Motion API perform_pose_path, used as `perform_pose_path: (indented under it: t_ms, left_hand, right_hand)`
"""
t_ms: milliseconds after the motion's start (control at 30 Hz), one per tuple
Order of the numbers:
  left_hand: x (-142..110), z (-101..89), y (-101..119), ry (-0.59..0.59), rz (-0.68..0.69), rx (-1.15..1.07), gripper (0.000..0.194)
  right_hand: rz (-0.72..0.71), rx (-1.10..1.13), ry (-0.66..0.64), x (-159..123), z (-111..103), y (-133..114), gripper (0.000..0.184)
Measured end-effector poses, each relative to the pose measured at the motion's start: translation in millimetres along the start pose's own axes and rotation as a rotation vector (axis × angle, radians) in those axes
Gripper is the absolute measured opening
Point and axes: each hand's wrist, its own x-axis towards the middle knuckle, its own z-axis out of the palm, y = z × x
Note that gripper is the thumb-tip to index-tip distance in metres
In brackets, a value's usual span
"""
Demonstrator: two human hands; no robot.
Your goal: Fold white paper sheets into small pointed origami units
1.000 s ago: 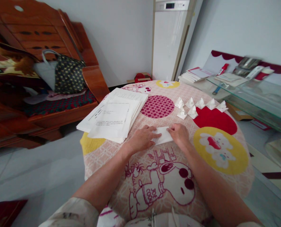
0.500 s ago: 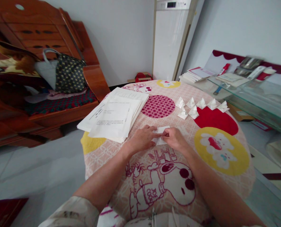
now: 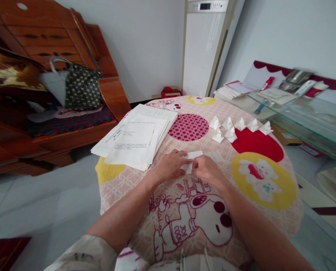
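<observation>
While a bag hides its contents, the left hand lies spread, right hand curled, on paper.

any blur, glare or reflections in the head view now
In the head view, left hand and right hand look clearer than the smeared metalware at right; same view, faint reflections on the tall white unit; same view, small print on the paper stack is too soft to read.
</observation>
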Motion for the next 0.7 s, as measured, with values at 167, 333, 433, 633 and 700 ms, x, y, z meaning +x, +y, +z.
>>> perform_pose_path:
  t_ms: [167, 333, 433, 633, 700]
  left_hand:
    - [0, 1.5, 0, -0.005, -0.01, 0.001, 0.051]
    - [1, 3.9, -3, -0.002, -0.005, -0.011, 0.051]
    - [2, 4.0, -3, -0.004, -0.007, -0.019, 0.05]
    - [1, 0.0, 0, 0.001, -0.016, -0.001, 0.05]
    - [1, 0.2, -1, 0.011, -0.009, -0.011, 0.049]
  right_hand:
    - [0.071, 0.0, -0.042, 2, -16, 23, 0.011]
    - [0.131, 0.01, -0.052, -1, -37, 49, 0.012]
    - [0.079, 0.118, -0.011, -2, -40, 54, 0.013]
    - [-0.19, 0.352, 0.044, 3, -7, 24, 0.011]
    - [-0.242, 0.273, 0.044, 5, 4, 16, 0.015]
